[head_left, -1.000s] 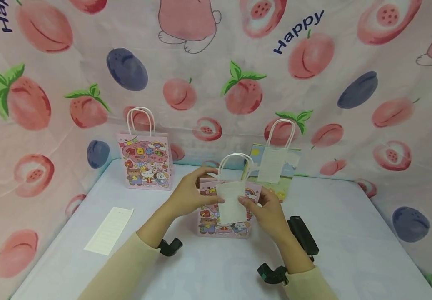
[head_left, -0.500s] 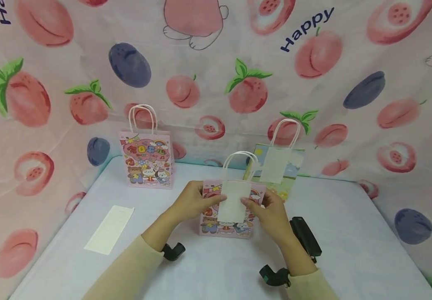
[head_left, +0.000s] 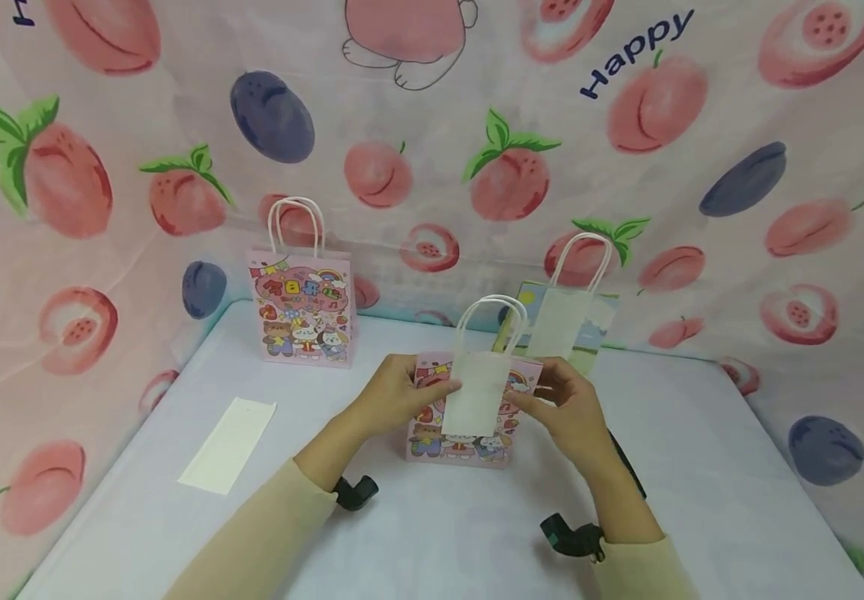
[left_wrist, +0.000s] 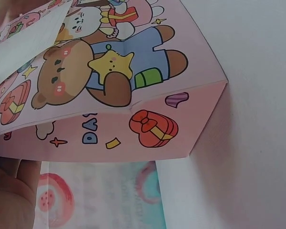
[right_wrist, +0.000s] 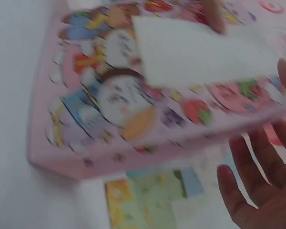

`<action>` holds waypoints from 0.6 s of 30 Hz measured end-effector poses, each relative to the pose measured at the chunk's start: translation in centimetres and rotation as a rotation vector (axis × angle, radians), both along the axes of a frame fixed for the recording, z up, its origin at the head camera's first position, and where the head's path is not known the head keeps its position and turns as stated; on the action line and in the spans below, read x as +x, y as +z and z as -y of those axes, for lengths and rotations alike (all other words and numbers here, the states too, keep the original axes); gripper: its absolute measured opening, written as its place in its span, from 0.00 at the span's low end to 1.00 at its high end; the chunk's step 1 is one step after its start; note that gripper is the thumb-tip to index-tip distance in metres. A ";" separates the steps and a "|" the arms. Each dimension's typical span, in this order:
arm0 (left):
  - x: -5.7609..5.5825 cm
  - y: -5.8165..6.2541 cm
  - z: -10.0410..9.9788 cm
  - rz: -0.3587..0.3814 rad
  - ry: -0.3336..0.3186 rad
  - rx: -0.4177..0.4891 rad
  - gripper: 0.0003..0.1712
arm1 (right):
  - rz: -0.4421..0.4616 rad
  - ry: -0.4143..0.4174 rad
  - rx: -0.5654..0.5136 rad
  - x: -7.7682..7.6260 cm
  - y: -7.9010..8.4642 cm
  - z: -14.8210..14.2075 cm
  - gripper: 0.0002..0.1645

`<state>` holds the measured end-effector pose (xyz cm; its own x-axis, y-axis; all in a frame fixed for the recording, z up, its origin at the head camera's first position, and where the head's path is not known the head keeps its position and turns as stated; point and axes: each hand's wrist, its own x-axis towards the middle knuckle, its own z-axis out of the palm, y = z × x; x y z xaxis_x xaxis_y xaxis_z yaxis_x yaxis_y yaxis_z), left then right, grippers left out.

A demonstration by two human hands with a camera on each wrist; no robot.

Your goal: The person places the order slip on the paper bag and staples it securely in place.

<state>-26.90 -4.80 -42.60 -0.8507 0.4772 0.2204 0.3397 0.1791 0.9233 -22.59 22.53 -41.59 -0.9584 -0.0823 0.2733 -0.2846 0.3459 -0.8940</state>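
Observation:
In the head view, a pink cartoon-print paper gift bag (head_left: 461, 452) with white twisted handles stands upright at the table's middle. A blank white paper card (head_left: 472, 398) lies against its front, just below the handles. My left hand (head_left: 389, 402) grips the bag's left side, thumb on the front near the card's edge, fingers behind. At the right side is my right hand (head_left: 572, 414), its thumb close to the card. The right wrist view shows its fingers (right_wrist: 257, 167) spread and apart from the bag's side.
Another pink gift bag (head_left: 304, 312) stands back left. Behind my right hand is a blue-green gift bag (head_left: 601, 333) with a white card on it. A white paper card (head_left: 227, 446) lies at the left. A dark object (head_left: 629, 467) is mostly hidden by the right forearm.
My right hand has loosened from the bag's side and moved slightly right. The left hand has drawn its fingers from the top edge down to the side. The camera view has shifted a little.

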 end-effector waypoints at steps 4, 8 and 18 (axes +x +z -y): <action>-0.1 0.2 0.2 -0.006 0.008 -0.015 0.17 | -0.043 0.020 0.071 0.5 1.1 -2.9 0.22; -0.3 0.3 0.5 0.001 0.024 -0.024 0.16 | 0.033 -0.039 0.238 0.9 1.9 -5.7 0.22; -0.4 0.1 0.4 0.067 -0.022 -0.011 0.15 | 0.359 -0.069 0.598 2.1 0.7 -11.3 0.37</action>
